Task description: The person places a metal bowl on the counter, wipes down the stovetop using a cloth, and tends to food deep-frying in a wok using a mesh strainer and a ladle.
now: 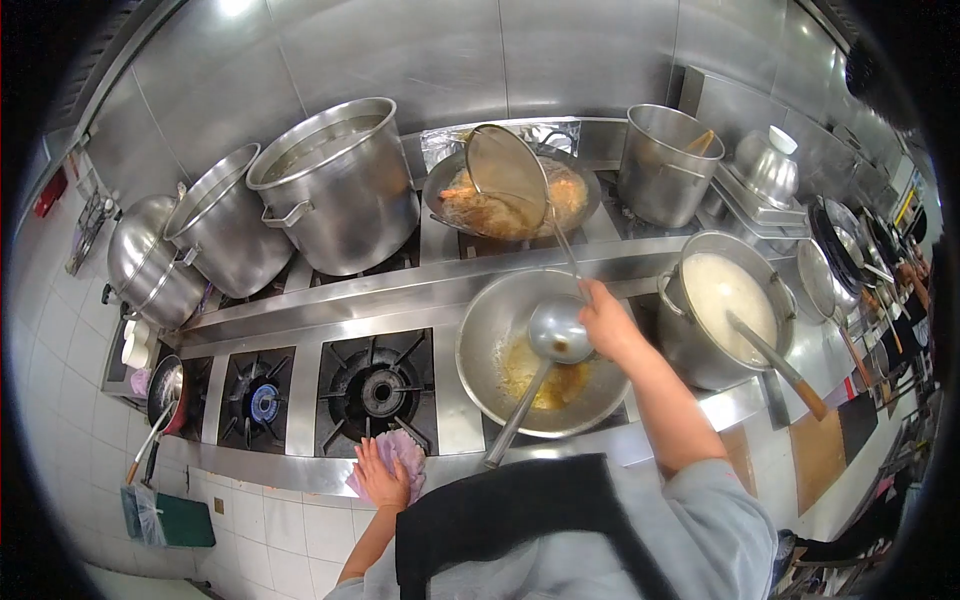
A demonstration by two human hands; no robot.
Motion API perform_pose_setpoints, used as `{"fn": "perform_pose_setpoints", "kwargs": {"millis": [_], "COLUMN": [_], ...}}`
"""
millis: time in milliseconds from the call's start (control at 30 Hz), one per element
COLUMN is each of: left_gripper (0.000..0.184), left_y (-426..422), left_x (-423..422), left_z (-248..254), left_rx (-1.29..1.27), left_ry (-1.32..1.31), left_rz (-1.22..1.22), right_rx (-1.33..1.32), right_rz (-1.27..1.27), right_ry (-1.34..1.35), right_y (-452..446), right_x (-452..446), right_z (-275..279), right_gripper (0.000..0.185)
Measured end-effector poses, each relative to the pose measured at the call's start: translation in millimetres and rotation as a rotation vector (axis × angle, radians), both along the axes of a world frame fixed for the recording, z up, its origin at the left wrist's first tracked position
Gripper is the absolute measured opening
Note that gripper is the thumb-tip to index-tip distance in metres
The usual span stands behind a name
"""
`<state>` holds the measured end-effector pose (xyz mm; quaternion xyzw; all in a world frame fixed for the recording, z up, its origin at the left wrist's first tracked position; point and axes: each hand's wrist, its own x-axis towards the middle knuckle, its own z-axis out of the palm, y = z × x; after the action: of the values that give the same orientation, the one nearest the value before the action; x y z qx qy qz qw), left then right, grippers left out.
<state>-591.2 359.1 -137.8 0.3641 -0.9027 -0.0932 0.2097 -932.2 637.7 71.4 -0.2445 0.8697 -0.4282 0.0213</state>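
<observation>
A: Where's the mesh strainer (508, 178) at?
B: Tilted over the rear wok (438, 172), out ahead and slightly left of the right hand (607, 320). Its long axis is pointed away from the grip, fingers curled snugly round the thin handle.
A: And the left hand (382, 478)?
B: Farther off, laid flat on a crumpled purple cloth (408, 450), nothing clutched. A round, smooth steel ladle (557, 325) is rested in the shiny front wok (480, 340).

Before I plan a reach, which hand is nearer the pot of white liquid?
Right: the right hand grips the strainer handle left of the pot; the left hand is farther left, on the pink cloth.
</observation>
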Motion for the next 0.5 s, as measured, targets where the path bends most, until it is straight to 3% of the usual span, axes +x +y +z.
{"fn": "perform_pose_setpoints", "kwargs": {"millis": [67,500], "left_gripper": [0.061,0.062], "left_y": [1.0,-0.2], "left_x": [-0.4,2.0], "left_z": [2.0,1.7], "left_rx": [-0.001,0.025], "left_ry": [0.002,0.015], "left_rz": [0.002,-0.013], "right_rx": [0.050,0.094], "right_rz": [-0.032,-0.117], "right_ry": [-0.145,-0.104], "right_y": [-0.8,-19.7], "right_x": [1.0,-2.1], "right_z": [8.1,8.4], "right_gripper": [0.050,0.048]}}
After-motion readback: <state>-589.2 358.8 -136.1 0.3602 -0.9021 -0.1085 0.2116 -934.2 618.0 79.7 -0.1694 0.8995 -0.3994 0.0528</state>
